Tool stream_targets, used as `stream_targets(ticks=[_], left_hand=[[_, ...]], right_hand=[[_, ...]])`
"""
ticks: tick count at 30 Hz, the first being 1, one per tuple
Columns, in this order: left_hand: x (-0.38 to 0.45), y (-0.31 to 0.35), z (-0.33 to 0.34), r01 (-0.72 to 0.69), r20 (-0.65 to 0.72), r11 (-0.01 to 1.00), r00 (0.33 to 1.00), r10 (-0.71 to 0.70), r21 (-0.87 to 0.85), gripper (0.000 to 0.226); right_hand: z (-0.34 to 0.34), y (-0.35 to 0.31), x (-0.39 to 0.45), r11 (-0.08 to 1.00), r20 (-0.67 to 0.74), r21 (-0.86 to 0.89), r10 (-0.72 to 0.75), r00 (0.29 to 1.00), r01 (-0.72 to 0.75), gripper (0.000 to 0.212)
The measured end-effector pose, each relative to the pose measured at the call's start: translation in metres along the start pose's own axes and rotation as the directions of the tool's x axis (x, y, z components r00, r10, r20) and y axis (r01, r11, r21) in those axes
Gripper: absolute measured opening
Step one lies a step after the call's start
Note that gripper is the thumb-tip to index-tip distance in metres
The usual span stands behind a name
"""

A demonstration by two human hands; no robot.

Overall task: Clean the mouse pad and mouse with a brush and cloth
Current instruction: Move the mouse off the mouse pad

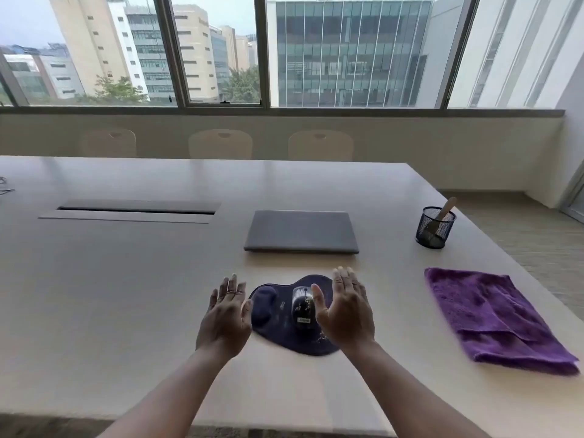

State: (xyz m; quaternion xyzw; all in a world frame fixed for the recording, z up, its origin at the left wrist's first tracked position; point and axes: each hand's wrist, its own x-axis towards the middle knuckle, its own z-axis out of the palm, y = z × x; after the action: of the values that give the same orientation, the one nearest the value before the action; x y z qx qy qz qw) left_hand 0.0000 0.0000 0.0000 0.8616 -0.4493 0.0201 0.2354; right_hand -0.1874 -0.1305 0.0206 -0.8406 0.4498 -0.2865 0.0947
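A dark blue mouse pad (278, 324) with a raised wrist rest lies on the table in front of me, speckled with pale debris. A black mouse (301, 306) with light specks sits on it. My left hand (226, 314) hovers open at the pad's left edge, fingers spread. My right hand (346, 306) hovers open just right of the mouse, covering the pad's right part. Neither hand holds anything. A folded purple cloth (493, 317) lies to the right. A brush with a wooden handle (446, 208) stands in a black mesh cup (435, 227) at the far right.
A closed grey laptop (301, 232) lies behind the mouse pad. A cable slot (132, 210) is set into the beige table (110, 295) at the left. The table's right edge runs close past the cloth and cup. Chairs (221, 143) stand along the far side under the windows.
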Motion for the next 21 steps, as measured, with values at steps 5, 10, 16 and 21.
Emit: stream_targets(ticks=[5, 10, 16, 21], left_hand=[[-0.013, -0.007, 0.012, 0.076, 0.084, 0.997, 0.994, -0.074, -0.011, 0.053], [-0.016, -0.009, 0.013, 0.086, 0.128, 0.995, 0.988, -0.090, 0.041, 0.053], [-0.018, -0.007, 0.012, 0.086, 0.134, 0.994, 0.986, -0.094, 0.064, 0.053], [-0.020, -0.006, 0.011, 0.087, 0.132, 0.994, 0.987, -0.096, 0.070, 0.053]], right_hand=[[0.003, -0.007, -0.010, 0.995, -0.016, -0.079, 0.054, 0.998, -0.055, 0.067], [0.009, -0.017, -0.015, 0.988, 0.084, -0.092, 0.131, 0.988, -0.123, 0.076], [0.016, -0.030, -0.019, 0.986, 0.108, -0.033, 0.165, 0.980, -0.163, 0.078], [0.020, -0.036, -0.018, 0.978, 0.165, -0.005, 0.206, 0.965, -0.208, 0.083]])
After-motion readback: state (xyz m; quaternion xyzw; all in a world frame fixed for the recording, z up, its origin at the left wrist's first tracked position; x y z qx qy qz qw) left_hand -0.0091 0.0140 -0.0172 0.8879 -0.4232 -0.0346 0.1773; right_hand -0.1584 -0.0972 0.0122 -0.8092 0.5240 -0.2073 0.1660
